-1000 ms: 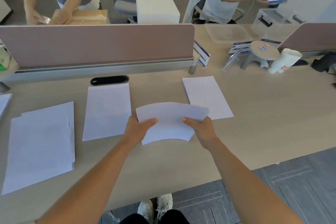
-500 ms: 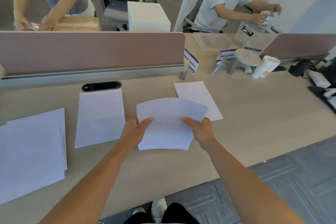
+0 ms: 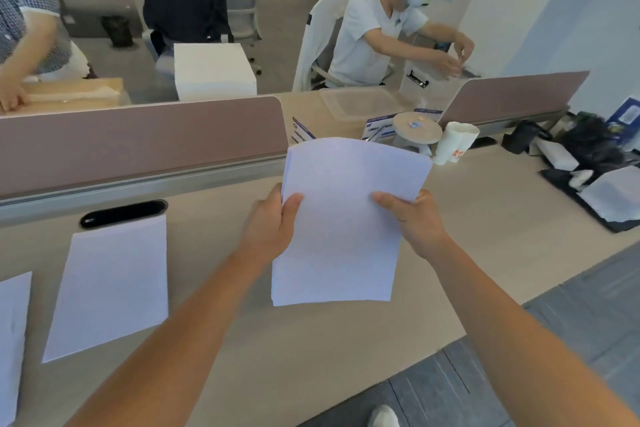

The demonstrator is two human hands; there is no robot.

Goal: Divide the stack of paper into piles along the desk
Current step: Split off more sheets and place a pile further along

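**A:** What can't be made out?

**B:** The far-left pile is cut by the frame edge at nine o'clock. The fingers of the left hand and the right hand are tucked behind the stack of paper, so only the thumbs show. Whatever lies on the desk beneath the stack is covered.

**A:** And against half a second ago?

**B:** The stack sits higher, toward twelve o'clock, and its top edge now overlaps the end of the partition. The pile that lay at one o'clock of it is no longer seen.

**A:** How does the stack look?

**B:** It is plain white, bowed across its width, and held clear of the desk. The left hand grips its left edge and the right hand its right edge, thumbs pressed on top. A full pile lies flat on the desk at eight o'clock of it.
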